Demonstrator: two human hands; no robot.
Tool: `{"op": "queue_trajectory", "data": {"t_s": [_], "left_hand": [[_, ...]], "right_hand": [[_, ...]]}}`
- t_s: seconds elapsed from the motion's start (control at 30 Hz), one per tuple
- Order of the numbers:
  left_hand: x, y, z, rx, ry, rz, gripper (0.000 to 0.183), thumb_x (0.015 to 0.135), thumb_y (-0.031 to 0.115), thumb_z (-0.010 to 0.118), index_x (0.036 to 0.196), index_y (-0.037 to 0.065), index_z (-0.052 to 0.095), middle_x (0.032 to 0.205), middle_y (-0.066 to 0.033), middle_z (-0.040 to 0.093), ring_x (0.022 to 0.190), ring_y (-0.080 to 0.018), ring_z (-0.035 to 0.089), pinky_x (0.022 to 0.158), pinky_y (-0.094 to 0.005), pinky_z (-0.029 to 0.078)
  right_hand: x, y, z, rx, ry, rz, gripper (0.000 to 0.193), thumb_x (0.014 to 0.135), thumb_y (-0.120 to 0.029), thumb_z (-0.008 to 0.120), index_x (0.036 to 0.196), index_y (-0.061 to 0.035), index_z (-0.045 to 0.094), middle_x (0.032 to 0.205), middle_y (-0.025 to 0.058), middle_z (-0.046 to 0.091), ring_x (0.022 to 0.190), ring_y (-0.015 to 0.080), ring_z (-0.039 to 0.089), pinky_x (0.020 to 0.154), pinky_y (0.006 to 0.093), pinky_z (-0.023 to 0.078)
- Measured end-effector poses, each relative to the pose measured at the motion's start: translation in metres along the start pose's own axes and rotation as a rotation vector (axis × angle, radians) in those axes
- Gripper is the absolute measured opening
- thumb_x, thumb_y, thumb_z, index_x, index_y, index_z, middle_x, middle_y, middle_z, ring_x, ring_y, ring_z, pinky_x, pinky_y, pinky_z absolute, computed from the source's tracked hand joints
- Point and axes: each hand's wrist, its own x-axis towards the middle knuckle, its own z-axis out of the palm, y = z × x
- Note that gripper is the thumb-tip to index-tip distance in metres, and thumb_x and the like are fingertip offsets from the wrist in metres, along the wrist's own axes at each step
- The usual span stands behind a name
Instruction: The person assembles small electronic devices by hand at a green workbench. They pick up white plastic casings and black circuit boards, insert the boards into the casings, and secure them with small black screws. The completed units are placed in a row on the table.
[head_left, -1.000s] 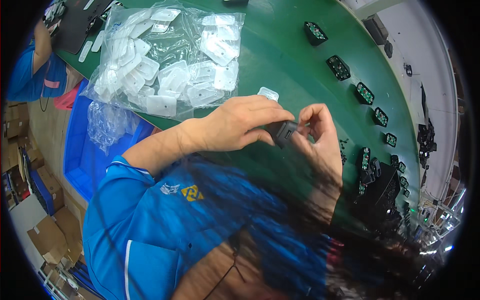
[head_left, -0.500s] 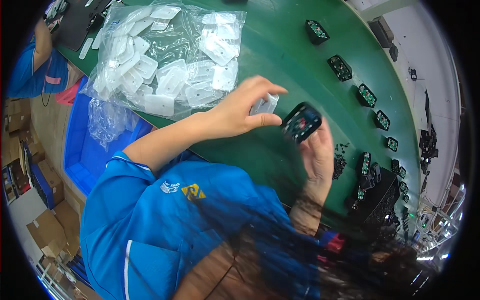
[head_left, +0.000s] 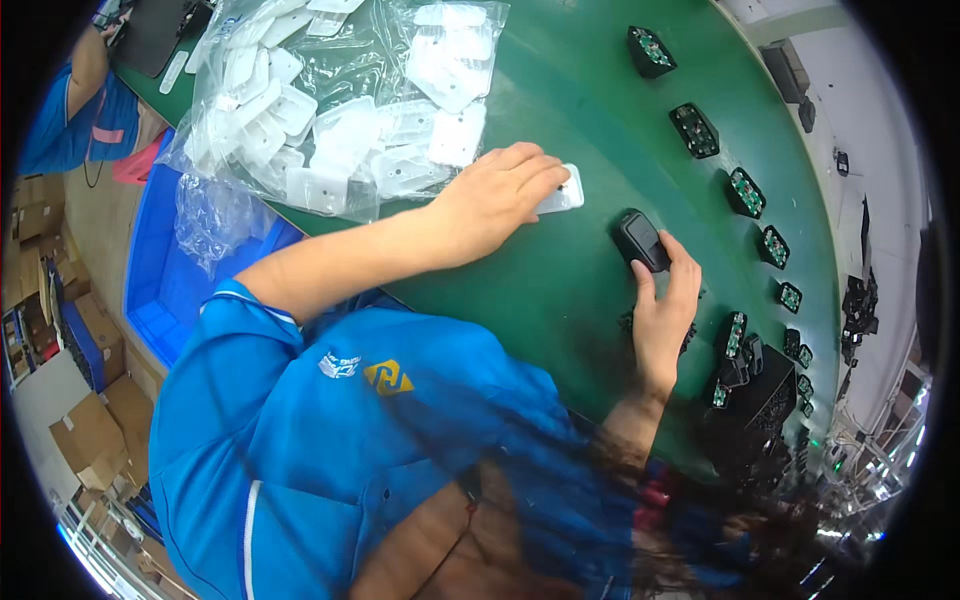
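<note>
My left hand [head_left: 500,195] has its fingers together over a small translucent plastic cover [head_left: 568,193] at the middle of the green table. Those fingers hide part of the cover. To the right, my right hand [head_left: 668,305] grips a black plastic housing [head_left: 642,240] between thumb and fingers. The housing's closed black side faces up. Next to my left hand lies a large clear bag [head_left: 350,100] full of similar translucent covers. Small dark screws [head_left: 688,335] lie partly hidden beside my right hand.
Black housings with green circuit boards, such as one housing [head_left: 694,130], stand in a curved row along the right of the green table [head_left: 560,90]. A dark box [head_left: 765,400] stands at the lower right. A blue bin [head_left: 150,300] is at the left; another person's arm [head_left: 85,75] shows beyond.
The black housing has turned over, hiding its circuit board side, and moved slightly right with my right hand. My left hand has turned palm down, bringing the cover lower and right.
</note>
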Motion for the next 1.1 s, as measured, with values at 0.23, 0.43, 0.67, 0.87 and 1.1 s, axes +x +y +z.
{"op": "queue_trajectory", "data": {"t_s": [0.23,0.43,0.67,0.87,1.1], "left_hand": [[0.012,-0.025,-0.003,-0.355,-0.114,-0.031,0.061,0.076,-0.006,0.062,0.133,0.008,0.045,0.133,-0.0133,0.048,0.126,-0.0317,0.043,0.106,-0.04,0.036],[0.0,-0.023,-0.024,-0.376,-0.034,-0.081,0.06,0.08,-0.008,0.054,0.136,0.008,0.042,0.138,-0.0139,0.045,0.128,-0.0316,0.042,0.107,-0.0386,0.035],[-0.011,-0.028,-0.015,-0.3,-0.054,-0.029,0.056,0.079,-0.007,0.053,0.132,0.009,0.048,0.136,-0.0075,0.05,0.13,-0.0275,0.042,0.108,-0.0421,0.033],[-0.013,-0.029,-0.013,-0.133,-0.137,0.059,0.052,0.082,-0.002,0.05,0.131,0.014,0.051,0.141,-0.0021,0.047,0.131,-0.0225,0.042,0.109,-0.0435,0.031],[-0.017,-0.024,-0.023,0.198,-0.185,0.138,0.049,0.085,0.012,0.051,0.133,0.017,0.049,0.142,0.0003,0.045,0.13,-0.0204,0.044,0.108,-0.0427,0.032]], "right_hand": [[0.022,-0.034,0.013,0.198,0.07,-0.129,0.042,0.078,-0.008,0.071,0.118,-0.0034,0.059,0.113,0.0134,0.061,0.104,0.029,0.056,0.091,0.0377,0.045],[0.037,-0.044,0.025,0.169,-0.022,-0.346,0.044,0.074,-0.001,0.071,0.116,-0.0046,0.06,0.112,0.0116,0.062,0.101,0.0292,0.056,0.087,0.0374,0.046],[0.043,-0.051,0.031,0.158,-0.101,-0.382,0.043,0.073,-0.001,0.071,0.115,-0.0039,0.059,0.112,0.0102,0.062,0.1,0.0296,0.056,0.084,0.038,0.048],[0.043,-0.05,0.032,0.056,-0.131,-0.428,0.042,0.075,-0.003,0.069,0.115,-0.0035,0.059,0.113,0.01,0.061,0.099,0.0292,0.056,0.082,0.0378,0.049],[0.044,-0.049,0.036,-0.071,-0.148,-0.482,0.041,0.076,-0.002,0.065,0.116,-0.007,0.061,0.113,0.0082,0.06,0.096,0.0269,0.057,0.076,0.0358,0.052]]}}
